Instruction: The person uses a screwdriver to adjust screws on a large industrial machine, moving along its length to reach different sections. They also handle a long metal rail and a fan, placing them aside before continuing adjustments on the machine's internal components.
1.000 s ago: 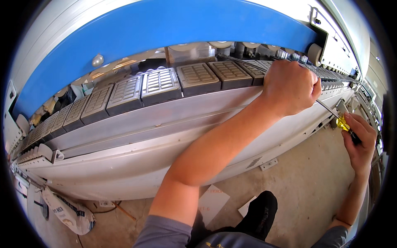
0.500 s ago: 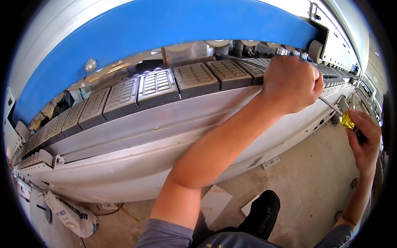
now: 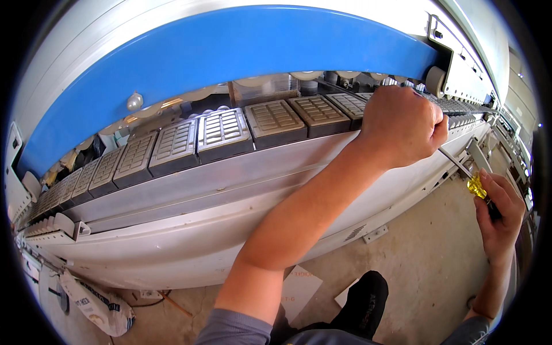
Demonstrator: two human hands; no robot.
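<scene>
Your left hand is fisted on the pad chain, under the blue guard; its grasp is hidden. Your right hand clamps the screwdriver, whose tip vanishes behind the fist. Open floor lies below.

Both forearms are bare from the wrist to above the elbow. The left arm comes out of a short grey sleeve whose hem lies just above the elbow; the cloth looks plain, with no print or seam markings showing. The left hand wears no glove, ring or watch. The right hand is bare as well, with nothing on the wrist. At the right elbow a bit of the same grey sleeve shows at the lower edge. Low in the middle sits a black shoe with faint grey lettering on its side.
</scene>
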